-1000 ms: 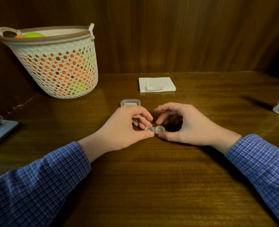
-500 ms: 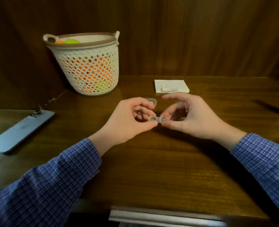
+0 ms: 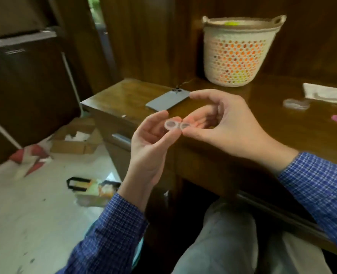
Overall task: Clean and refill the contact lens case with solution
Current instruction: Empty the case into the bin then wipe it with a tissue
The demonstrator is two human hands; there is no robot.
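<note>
Lens case [image 3: 176, 125] now lifted off the counter [image 3: 262, 119], held out past its left edge, above the floor. Pinched at opposite ends between curled fingers of left hand [image 3: 151, 143] and right hand [image 3: 223, 123].

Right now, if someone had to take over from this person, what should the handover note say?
Left hand and right hand each pinch one end of the open lens case, held in the air off the desk's front left corner, wells up.
The clear lid piece lies on the desk near the white tissue.
Done: case opened.
Left: empty, clean, refill, close. No solution bottle is in view.
</note>
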